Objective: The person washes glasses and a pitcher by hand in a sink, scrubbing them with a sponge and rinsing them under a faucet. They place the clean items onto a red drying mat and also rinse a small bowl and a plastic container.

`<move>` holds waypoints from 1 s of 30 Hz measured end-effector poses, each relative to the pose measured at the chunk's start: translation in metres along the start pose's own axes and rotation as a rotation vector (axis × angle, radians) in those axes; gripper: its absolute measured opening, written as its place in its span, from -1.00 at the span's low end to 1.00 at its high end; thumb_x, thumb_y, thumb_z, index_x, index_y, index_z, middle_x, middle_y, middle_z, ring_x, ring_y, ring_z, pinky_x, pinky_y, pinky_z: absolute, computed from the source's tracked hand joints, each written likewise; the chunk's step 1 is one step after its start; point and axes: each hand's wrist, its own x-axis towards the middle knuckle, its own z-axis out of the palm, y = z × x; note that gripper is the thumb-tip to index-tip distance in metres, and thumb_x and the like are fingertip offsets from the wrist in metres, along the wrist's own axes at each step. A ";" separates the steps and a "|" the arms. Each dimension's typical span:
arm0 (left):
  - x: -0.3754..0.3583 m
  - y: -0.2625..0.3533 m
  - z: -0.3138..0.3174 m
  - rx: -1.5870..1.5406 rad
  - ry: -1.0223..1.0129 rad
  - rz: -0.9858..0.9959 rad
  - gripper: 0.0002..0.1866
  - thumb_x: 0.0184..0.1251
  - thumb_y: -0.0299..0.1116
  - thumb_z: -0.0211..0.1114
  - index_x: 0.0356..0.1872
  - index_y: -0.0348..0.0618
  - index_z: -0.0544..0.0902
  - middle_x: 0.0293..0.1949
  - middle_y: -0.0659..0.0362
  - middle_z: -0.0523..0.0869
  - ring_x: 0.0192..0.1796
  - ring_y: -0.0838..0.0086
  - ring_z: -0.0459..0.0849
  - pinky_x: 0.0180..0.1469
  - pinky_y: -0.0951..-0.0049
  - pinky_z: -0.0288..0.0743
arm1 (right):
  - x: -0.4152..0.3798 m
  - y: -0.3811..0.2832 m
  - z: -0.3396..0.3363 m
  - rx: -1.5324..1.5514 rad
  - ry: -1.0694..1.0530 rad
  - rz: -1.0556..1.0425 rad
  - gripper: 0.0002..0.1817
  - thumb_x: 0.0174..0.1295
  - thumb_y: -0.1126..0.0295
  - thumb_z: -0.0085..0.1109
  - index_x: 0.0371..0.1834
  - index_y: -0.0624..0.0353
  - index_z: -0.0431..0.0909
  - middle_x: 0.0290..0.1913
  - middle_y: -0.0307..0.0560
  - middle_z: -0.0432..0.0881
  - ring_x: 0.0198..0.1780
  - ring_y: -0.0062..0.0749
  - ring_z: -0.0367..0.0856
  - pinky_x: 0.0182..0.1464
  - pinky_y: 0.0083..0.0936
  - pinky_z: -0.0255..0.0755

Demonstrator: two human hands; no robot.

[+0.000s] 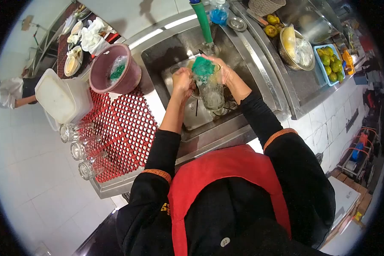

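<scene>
Over the metal sink (158,55), a clear glass pitcher (213,91) is held tilted between my hands. My left hand (183,81) is closed at the pitcher's left side, around what looks like its handle. My right hand (227,73) holds a green scouring pad (203,67) against the pitcher's rim, its fingers partly hidden behind the glass. A green hose (202,23) hangs into the sink just beyond my hands. Some dishes and thin dark items lie in the sink below, largely hidden by the pitcher.
A red perforated mat (126,132) at left bears glass mugs (79,149) and plastic containers (64,96). Behind it stands a purple bucket (97,70). At right are a metal bowl (305,63) and a blue fruit basket (318,64). Another person's arm (25,100) shows at far left.
</scene>
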 end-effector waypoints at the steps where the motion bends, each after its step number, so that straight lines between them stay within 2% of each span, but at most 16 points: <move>1: 0.001 0.004 0.000 -0.004 0.009 -0.003 -0.97 0.07 -0.51 0.02 -0.51 -0.19 0.42 -0.77 0.29 0.31 -0.84 0.63 0.19 -0.82 0.57 -0.02 | -0.002 0.007 -0.004 0.000 0.000 0.011 -0.67 0.12 0.13 0.01 -0.24 0.16 0.50 -0.30 -0.15 0.57 -0.30 -0.43 0.55 -0.19 -0.47 0.43; 4: 0.008 0.014 0.000 -0.127 0.113 0.227 -0.88 0.13 -0.39 0.10 -0.47 -0.24 0.49 -0.75 0.32 0.34 -0.81 0.68 0.18 -0.81 0.63 -0.06 | 0.001 0.033 -0.024 -0.310 0.125 0.122 -0.64 0.15 0.19 -0.06 -0.13 0.23 0.46 -0.19 -0.15 0.56 -0.24 -0.45 0.55 -0.15 -0.49 0.41; 7: 0.006 0.033 -0.006 -0.073 0.043 0.141 -0.78 0.11 -0.27 0.18 -0.48 -0.25 0.51 -0.77 0.38 0.30 -0.81 0.69 0.16 -0.78 0.64 -0.10 | 0.010 0.040 -0.052 -0.224 0.106 0.237 -0.65 0.15 0.23 -0.08 -0.11 0.24 0.45 -0.14 -0.12 0.54 -0.20 -0.44 0.54 -0.14 -0.49 0.40; 9: 0.008 0.033 -0.008 0.067 0.042 0.153 -0.75 0.02 -0.24 0.25 -0.49 -0.26 0.53 -0.79 0.41 0.25 -0.81 0.69 0.12 -0.76 0.61 -0.10 | 0.016 0.041 -0.061 -0.301 0.117 0.143 -0.63 0.15 0.22 -0.10 -0.08 0.25 0.43 -0.12 -0.10 0.53 -0.16 -0.39 0.53 -0.10 -0.46 0.37; 11: 0.015 0.037 -0.021 0.276 -0.202 -0.041 -0.74 -0.07 -0.27 0.27 -0.46 -0.28 0.55 -0.81 0.42 0.23 -0.82 0.67 0.10 -0.75 0.59 -0.08 | 0.015 0.031 -0.059 -0.851 0.413 0.139 -0.56 0.12 0.14 -0.07 -0.07 0.27 0.43 -0.09 -0.07 0.52 -0.12 -0.34 0.52 -0.09 -0.39 0.37; 13: 0.019 0.032 -0.028 0.366 -0.240 -0.089 -0.74 -0.11 -0.33 0.24 -0.40 -0.31 0.56 -0.77 0.33 0.38 -0.82 0.60 0.20 -0.75 0.56 0.07 | 0.043 0.030 -0.117 -1.046 0.434 0.173 -0.50 0.04 0.08 0.01 -0.10 0.29 0.45 -0.16 0.02 0.55 -0.14 -0.27 0.53 -0.09 -0.36 0.35; 15: 0.032 0.008 -0.040 0.845 -0.255 -0.087 -0.71 -0.09 -0.37 0.18 -0.32 -0.36 0.56 -0.62 0.10 0.56 -0.75 0.45 0.44 -0.67 0.48 0.33 | 0.044 0.014 -0.123 -1.296 0.638 -0.076 -0.64 -0.01 0.22 0.02 -0.18 0.16 0.52 -0.27 0.08 0.56 -0.22 -0.30 0.53 -0.18 -0.42 0.36; 17: 0.054 -0.023 -0.052 1.349 -0.225 -0.243 -0.68 -0.07 -0.37 0.16 -0.26 -0.37 0.55 -0.35 -0.13 0.61 -0.44 0.26 0.64 -0.39 0.38 0.52 | 0.040 -0.016 -0.094 -1.506 0.663 0.013 -0.62 -0.04 0.21 0.05 -0.13 0.10 0.50 -0.29 0.12 0.55 -0.23 -0.28 0.53 -0.19 -0.41 0.36; 18: 0.064 -0.046 -0.064 1.350 -0.217 -0.240 -0.68 -0.07 -0.37 0.16 -0.26 -0.37 0.55 -0.35 -0.13 0.61 -0.44 0.26 0.64 -0.39 0.38 0.52 | 0.041 -0.027 -0.083 -1.714 0.692 0.106 -0.58 -0.07 0.21 0.07 -0.07 0.04 0.48 -0.30 0.15 0.54 -0.25 -0.25 0.53 -0.19 -0.40 0.37; 20: 0.076 -0.084 -0.086 1.846 -0.117 0.117 -0.70 -0.05 -0.37 0.17 -0.29 -0.36 0.56 -0.23 -0.19 0.57 -0.15 0.20 0.60 -0.18 0.33 0.49 | 0.052 -0.034 -0.084 -1.726 0.628 -0.035 -0.53 -0.07 0.18 0.08 -0.01 -0.02 0.43 -0.30 0.16 0.54 -0.24 -0.22 0.54 -0.20 -0.39 0.37; 24: 0.069 -0.081 -0.081 1.977 -0.382 -0.181 -0.72 -0.05 -0.40 0.18 -0.28 -0.32 0.57 -0.14 -0.12 0.55 -0.03 0.21 0.53 -0.06 0.31 0.44 | 0.101 -0.033 -0.099 -1.758 0.381 -0.290 -0.39 -0.08 0.08 0.13 0.12 -0.07 0.28 -0.25 0.11 0.55 -0.22 -0.13 0.53 -0.20 -0.38 0.37; 26: 0.070 -0.084 -0.079 1.987 -0.314 -0.414 -0.69 -0.07 -0.45 0.18 -0.21 -0.26 0.56 -0.12 -0.03 0.56 -0.02 0.20 0.52 -0.04 0.31 0.43 | 0.126 -0.027 -0.103 -1.804 0.416 -0.288 -0.55 -0.06 0.16 0.10 -0.04 -0.03 0.38 -0.32 0.07 0.57 -0.23 -0.12 0.55 -0.19 -0.33 0.39; 27: 0.075 -0.097 -0.088 1.986 -0.320 -0.419 -0.69 -0.07 -0.45 0.18 -0.21 -0.26 0.56 -0.12 -0.03 0.56 -0.02 0.20 0.52 -0.04 0.31 0.43 | 0.137 -0.025 -0.109 -1.858 0.454 -0.297 -0.71 -0.04 0.24 0.08 -0.20 0.00 0.49 -0.38 0.04 0.59 -0.23 -0.11 0.56 -0.18 -0.28 0.41; 28: 0.083 -0.118 -0.103 1.959 -0.111 -0.376 -0.66 -0.09 -0.45 0.20 -0.18 -0.23 0.56 -0.12 0.02 0.57 -0.02 0.21 0.52 -0.04 0.31 0.44 | 0.151 -0.014 -0.128 -1.996 0.466 -0.597 -0.74 -0.01 0.30 0.03 -0.22 0.07 0.48 -0.40 0.13 0.57 -0.29 -0.05 0.57 -0.25 -0.24 0.43; 29: 0.087 -0.131 -0.113 1.918 0.094 -0.333 -0.63 -0.10 -0.45 0.22 -0.14 -0.20 0.55 -0.12 0.07 0.58 -0.02 0.22 0.52 -0.04 0.31 0.44 | 0.161 -0.012 -0.138 -1.998 0.465 -0.589 -0.74 -0.01 0.30 0.03 -0.22 0.07 0.48 -0.40 0.13 0.57 -0.29 -0.05 0.57 -0.25 -0.24 0.43; 30: 0.083 -0.121 -0.107 1.915 0.090 -0.336 -0.63 -0.10 -0.45 0.22 -0.14 -0.20 0.55 -0.12 0.07 0.58 -0.02 0.22 0.52 -0.04 0.31 0.44 | 0.170 -0.012 -0.146 -1.808 0.454 -0.565 -0.74 0.01 0.28 0.02 -0.23 0.11 0.48 -0.40 0.18 0.56 -0.31 -0.03 0.57 -0.28 -0.23 0.43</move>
